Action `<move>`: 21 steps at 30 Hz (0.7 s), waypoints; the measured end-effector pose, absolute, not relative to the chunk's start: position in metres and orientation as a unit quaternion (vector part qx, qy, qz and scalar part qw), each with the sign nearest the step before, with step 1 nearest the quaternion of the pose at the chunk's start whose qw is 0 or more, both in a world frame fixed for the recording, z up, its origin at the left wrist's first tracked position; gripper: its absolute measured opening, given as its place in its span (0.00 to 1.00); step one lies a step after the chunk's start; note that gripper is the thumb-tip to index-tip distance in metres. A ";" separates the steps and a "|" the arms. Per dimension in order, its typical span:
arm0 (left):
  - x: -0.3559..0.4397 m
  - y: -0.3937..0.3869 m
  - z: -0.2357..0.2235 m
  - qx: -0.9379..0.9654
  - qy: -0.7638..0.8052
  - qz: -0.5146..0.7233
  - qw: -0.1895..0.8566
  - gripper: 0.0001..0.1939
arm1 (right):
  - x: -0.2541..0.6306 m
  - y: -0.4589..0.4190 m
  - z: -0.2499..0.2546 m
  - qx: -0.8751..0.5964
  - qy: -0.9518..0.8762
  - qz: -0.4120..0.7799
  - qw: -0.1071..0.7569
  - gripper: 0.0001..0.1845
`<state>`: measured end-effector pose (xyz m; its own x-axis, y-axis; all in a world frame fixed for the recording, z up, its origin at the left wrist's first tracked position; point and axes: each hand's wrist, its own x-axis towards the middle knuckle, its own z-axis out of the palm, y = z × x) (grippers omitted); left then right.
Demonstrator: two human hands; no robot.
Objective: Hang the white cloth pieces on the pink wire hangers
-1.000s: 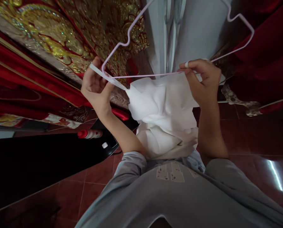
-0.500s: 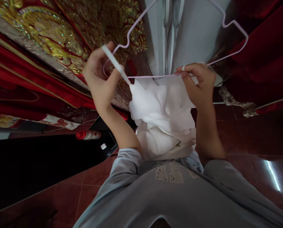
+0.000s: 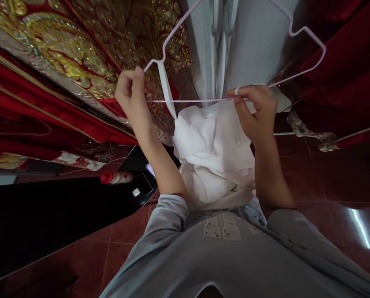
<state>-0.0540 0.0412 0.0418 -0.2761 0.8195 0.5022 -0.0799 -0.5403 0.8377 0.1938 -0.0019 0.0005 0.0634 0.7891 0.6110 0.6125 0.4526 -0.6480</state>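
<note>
A pale pink wire hanger (image 3: 309, 35) is held up in front of me, its bottom bar level between my hands. A white garment (image 3: 214, 149) hangs bunched below the bar, down to my grey top. Its left strap (image 3: 166, 89) runs up to the hanger's left notch. My left hand (image 3: 133, 95) is closed, fingers pinched at that notch and strap. On the other side my right hand (image 3: 256, 109) is closed on the bottom bar and the garment's other strap.
Red cloth with gold embroidery (image 3: 79, 45) fills the upper left. A grey panel (image 3: 256, 45) stands behind the hanger. A black surface (image 3: 48, 215) at left holds a red-capped bottle (image 3: 116, 178). Dark red floor tiles (image 3: 327, 182) and red drapes (image 3: 352, 82) lie right.
My left hand has lifted the left strap up and over to the hanger's left notch. My right hand has stayed on the bottom bar.
</note>
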 end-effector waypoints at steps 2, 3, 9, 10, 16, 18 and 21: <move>-0.047 0.036 0.025 0.426 0.334 0.753 0.374 0.16 | 0.191 -0.002 -0.001 -0.504 -0.685 0.072 0.521 0.11; -0.042 0.033 0.018 0.417 0.333 0.753 0.385 0.16 | 0.190 -0.002 -0.002 -0.496 -0.691 0.065 0.523 0.11; -0.017 0.023 0.004 0.401 0.332 0.748 0.412 0.19 | 0.195 0.003 -0.001 -0.415 -0.704 0.075 0.572 0.16; -0.017 0.023 0.005 0.402 0.327 0.750 0.412 0.19 | 0.203 0.005 0.001 -0.391 -0.699 0.070 0.595 0.18; -0.028 0.032 0.010 0.424 0.321 0.754 0.387 0.19 | 0.292 0.025 0.007 -0.369 -0.560 -0.052 0.740 0.13; -0.028 0.033 0.010 0.421 0.318 0.756 0.388 0.19 | 0.314 0.030 0.008 -0.378 -0.561 -0.029 0.736 0.14; -0.025 0.033 0.008 0.415 0.324 0.750 0.401 0.18 | 0.317 0.036 0.017 -0.406 -0.606 0.047 0.682 0.15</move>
<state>-0.0247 0.0327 0.0076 -0.3343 0.8703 0.3618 -0.3333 -0.4682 0.8183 0.3174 0.0356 0.0171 0.2605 0.5567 0.7888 0.4285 0.6655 -0.6111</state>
